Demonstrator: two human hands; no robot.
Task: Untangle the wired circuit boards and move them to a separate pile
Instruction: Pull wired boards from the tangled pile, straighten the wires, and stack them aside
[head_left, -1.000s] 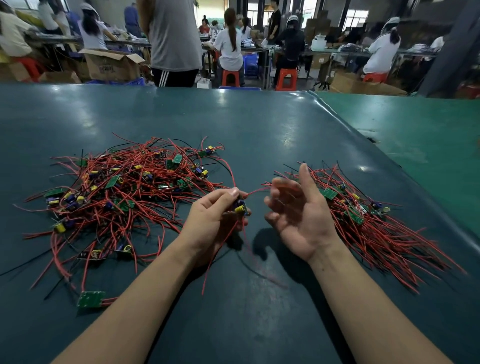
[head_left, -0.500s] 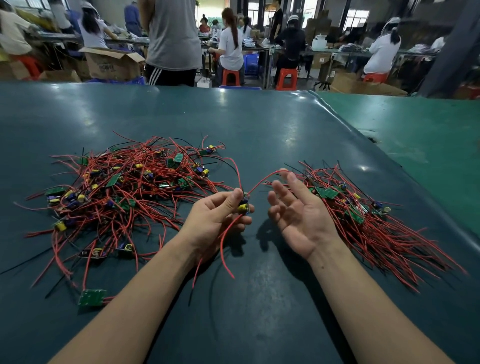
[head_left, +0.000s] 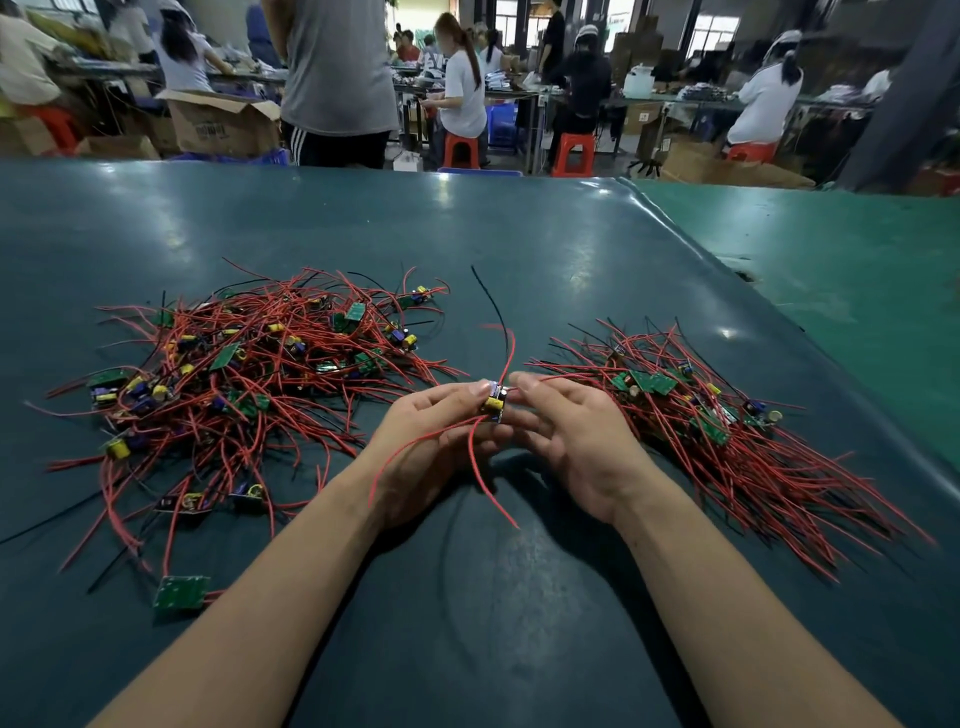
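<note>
Pinching a small circuit board (head_left: 494, 404) between thumb and curled fingers, the left hand (head_left: 441, 436) holds it just above the dark green table mat (head_left: 519, 623) at the centre of the frame. The board carries a yellow capacitor, and its red wires (head_left: 470, 467) trail down over the left palm toward the lower centre, while another red lead and a black lead (head_left: 491, 299) rise from it toward the upper middle. The right hand (head_left: 576, 441) meets it from the other side, its thumb and fingertips curled in against the board's right edge and closed on it. To the left of the hands lies the tangled pile (head_left: 234, 384) of red-wired boards, loose and spread wide, with one green board (head_left: 181, 591) lying apart at the lower left. To the right lies the sorted pile (head_left: 727, 441), its wires mostly running the same way toward the lower right. Both piles rest on the mat, near the hands but not touching them. Along the top of the frame, people sit on red stools (head_left: 571, 153) at work benches, beside an open cardboard box (head_left: 223, 122).
</note>
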